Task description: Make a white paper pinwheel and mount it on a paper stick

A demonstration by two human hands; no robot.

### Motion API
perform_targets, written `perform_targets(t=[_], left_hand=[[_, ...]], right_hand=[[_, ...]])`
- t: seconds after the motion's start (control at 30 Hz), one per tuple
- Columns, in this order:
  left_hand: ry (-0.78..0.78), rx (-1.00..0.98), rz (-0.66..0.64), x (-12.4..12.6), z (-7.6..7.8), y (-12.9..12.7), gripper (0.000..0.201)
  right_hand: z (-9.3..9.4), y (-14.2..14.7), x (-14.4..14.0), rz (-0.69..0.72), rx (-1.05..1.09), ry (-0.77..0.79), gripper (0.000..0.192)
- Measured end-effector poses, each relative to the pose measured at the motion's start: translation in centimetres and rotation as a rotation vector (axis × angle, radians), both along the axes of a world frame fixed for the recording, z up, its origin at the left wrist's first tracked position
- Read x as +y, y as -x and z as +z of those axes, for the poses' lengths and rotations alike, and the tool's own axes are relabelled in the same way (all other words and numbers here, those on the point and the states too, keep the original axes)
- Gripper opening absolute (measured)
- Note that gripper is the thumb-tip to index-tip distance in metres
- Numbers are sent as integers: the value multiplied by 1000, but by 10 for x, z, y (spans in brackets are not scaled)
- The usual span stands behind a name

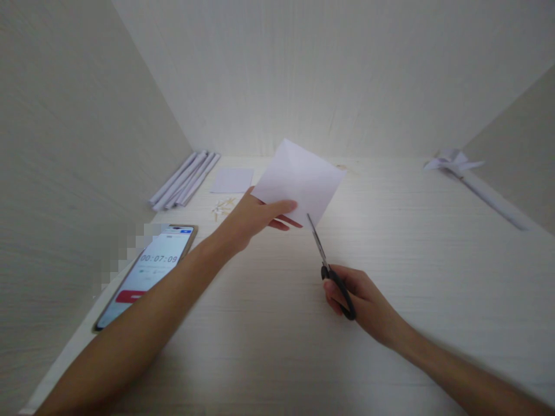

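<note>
The left hand (259,215) pinches white paper (301,179). The right hand (356,289) grips scissors (324,262) (black-handled), tips at the paper's near corner.

Held a white, roughly square paper sheet (299,176) aloft, tilted, corner uppermost; pointed black-handled scissors (324,263), nearly closed, up at its lowest corner.

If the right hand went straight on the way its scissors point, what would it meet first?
Most likely the white paper in the left hand: the scissors overlap its lower part in view, though depth leaves contact unclear.
</note>
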State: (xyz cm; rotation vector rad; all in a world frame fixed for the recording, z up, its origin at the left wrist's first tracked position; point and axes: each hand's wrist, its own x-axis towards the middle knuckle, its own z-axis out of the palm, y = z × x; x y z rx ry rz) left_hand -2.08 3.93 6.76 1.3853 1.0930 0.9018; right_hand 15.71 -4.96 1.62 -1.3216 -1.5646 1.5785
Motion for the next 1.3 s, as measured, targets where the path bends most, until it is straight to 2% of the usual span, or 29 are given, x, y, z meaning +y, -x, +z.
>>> perform_targets(t=[0.67,1.03,1.3], left_hand=[[76,-53,-59,1,-3,1,26],[128,-41,-125,-3,-3,-1,26],[159,-43,-121,-6,-2,-5,22]], right_hand=[[1,0,1,26,21,-72,43],[0,0,2,20,84,-52,43],[0,0,1,16,67,-66,41]])
